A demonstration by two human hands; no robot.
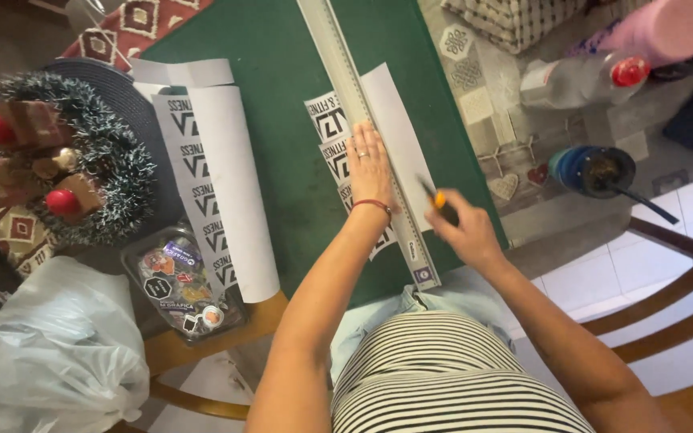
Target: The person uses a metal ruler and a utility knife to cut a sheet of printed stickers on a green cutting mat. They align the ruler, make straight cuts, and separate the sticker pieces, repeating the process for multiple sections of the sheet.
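Pressing: left hand (369, 164) flat on one ruler (366, 128) | right hand (463, 228) gripping one knife (433, 195)

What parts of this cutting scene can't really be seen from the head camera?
- Blade tip of the orange cutter: blurred and partly hidden by the right hand.
- Printed sheet under the left hand: its middle is covered by hand and metal ruler.
- Ruler's far end: cut off by the top edge.
- Contents of the sticker tray: too small to tell.
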